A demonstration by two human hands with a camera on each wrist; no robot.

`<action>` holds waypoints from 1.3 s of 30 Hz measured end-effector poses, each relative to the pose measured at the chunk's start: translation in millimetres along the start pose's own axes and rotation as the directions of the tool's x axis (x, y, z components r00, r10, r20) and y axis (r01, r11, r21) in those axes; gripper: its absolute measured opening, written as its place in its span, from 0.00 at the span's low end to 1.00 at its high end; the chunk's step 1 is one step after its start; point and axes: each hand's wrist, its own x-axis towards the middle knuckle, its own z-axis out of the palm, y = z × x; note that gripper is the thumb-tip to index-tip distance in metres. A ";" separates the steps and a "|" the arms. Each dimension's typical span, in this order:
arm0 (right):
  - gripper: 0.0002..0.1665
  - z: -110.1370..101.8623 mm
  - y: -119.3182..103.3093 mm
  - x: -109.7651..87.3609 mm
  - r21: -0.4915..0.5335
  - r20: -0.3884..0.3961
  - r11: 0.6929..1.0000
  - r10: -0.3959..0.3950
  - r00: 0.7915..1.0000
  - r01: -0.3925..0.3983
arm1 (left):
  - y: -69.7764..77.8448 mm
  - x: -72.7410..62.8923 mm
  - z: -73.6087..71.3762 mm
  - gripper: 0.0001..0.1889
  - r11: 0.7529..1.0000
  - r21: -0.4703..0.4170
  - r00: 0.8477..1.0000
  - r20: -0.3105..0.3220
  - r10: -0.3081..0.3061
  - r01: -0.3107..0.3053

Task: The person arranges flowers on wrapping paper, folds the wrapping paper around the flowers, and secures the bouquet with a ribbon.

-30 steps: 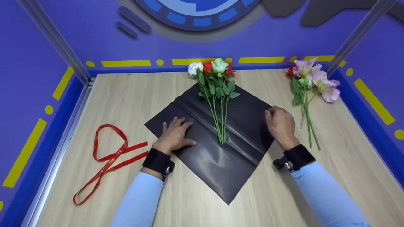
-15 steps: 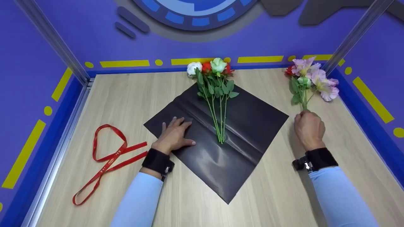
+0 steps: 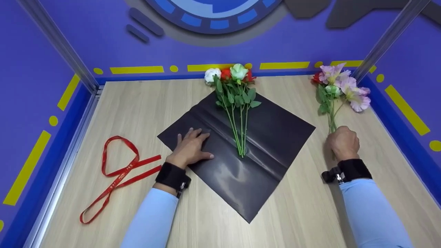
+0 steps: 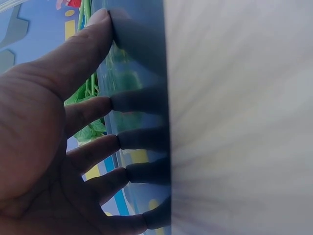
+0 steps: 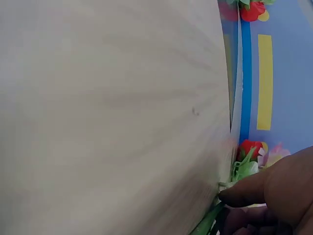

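Note:
A black sheet of wrapping paper [image 3: 268, 124] lies turned cornerwise on the table. My left hand [image 3: 190, 147] rests on its left part with the fingers spread; the left wrist view shows the fingertips [image 4: 105, 105] touching the glossy sheet. Across the paper's middle lies a bunch of roses [image 3: 238, 72], red, white and pale green, heads at the far corner and stems toward me. At the right, my right hand [image 3: 344, 143] pinches the stems of a second bunch of flowers [image 3: 348, 86], pink, red and white. In the right wrist view the thumb [image 5: 244, 191] lies against green stems [image 5: 210, 220].
A looped red ribbon [image 3: 120, 175] lies on the wooden table [image 3: 206, 220] left of the paper. Blue-purple panels [image 3: 103, 41] with yellow marks stand at the back and both sides, joined by metal corner posts [image 3: 389, 38].
My right hand has left the paper's right corner, moved right to the second bunch's stems, and slid slightly down them toward me. My left hand stays put.

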 end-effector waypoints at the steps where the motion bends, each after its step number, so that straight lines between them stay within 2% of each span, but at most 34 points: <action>1: 0.21 -0.4 -0.4 0.2 0.013 0.011 1.000 0.009 1.000 -0.009 | 0.2 0.0 0.1 0.46 1.000 -0.001 1.000 0.001 0.003 -0.003; 5: 0.21 -0.6 -4.3 -1.5 0.075 0.003 0.997 0.032 0.999 -0.032 | 0.9 0.1 0.5 0.45 1.000 -0.004 1.000 0.001 0.010 -0.010; 9: 0.19 3.0 -10.4 -5.7 0.092 -0.085 0.995 -0.027 0.996 0.035 | 1.5 -0.1 0.4 0.45 1.000 0.001 1.000 0.001 0.003 -0.003; 13: 0.18 8.0 -16.9 -9.6 0.077 -0.175 0.991 -0.092 0.980 0.107 | 2.5 -0.2 0.2 0.45 1.000 0.013 1.000 0.005 -0.002 0.002; 18: 0.11 10.9 -28.1 -12.5 0.078 -0.265 0.985 -0.127 0.956 0.152 | 2.2 -0.2 0.5 0.45 1.000 0.013 1.000 0.004 -0.004 0.004; 20: 0.12 8.8 -32.9 -13.4 0.102 -0.269 0.984 -0.117 0.956 0.149 | 1.8 -0.4 0.7 0.45 1.000 0.008 1.000 0.003 -0.004 0.003; 25: 0.18 2.0 -44.0 -16.1 0.193 -0.213 0.972 -0.090 0.973 0.132 | 0.6 -0.9 0.5 0.45 1.000 0.000 1.000 0.000 0.002 -0.002; 30: 0.16 -0.4 -55.6 -19.0 0.315 -0.144 0.939 -0.095 0.985 0.136 | -1.1 -1.1 0.6 0.45 1.000 -0.001 1.000 -0.003 0.003 -0.003; 32: 0.16 -1.3 -61.5 -19.7 0.438 -0.072 0.892 -0.086 0.994 0.109 | -1.3 -1.4 0.6 0.45 1.000 -0.004 1.000 -0.004 0.002 -0.002; 34: 0.15 -2.1 -67.8 -20.3 0.593 0.015 0.803 -0.081 0.997 0.057 | -1.4 -1.5 0.7 0.45 1.000 -0.005 1.000 -0.006 0.001 -0.001; 36: 0.13 -3.0 -73.5 -21.3 0.732 0.097 0.681 -0.096 0.991 -0.006 | -1.1 -1.6 0.6 0.45 1.000 -0.006 1.000 -0.007 0.002 -0.002; 37: 0.11 -3.3 -76.3 -22.0 0.794 0.141 0.607 -0.115 0.983 -0.043 | -0.9 -1.7 0.6 0.45 1.000 -0.005 1.000 -0.008 0.001 -0.001; 39: 0.09 -3.1 -81.5 -23.7 0.869 0.205 0.483 -0.158 0.966 -0.106 | -0.5 -1.5 0.6 0.45 1.000 -0.002 1.000 -0.011 0.001 -0.001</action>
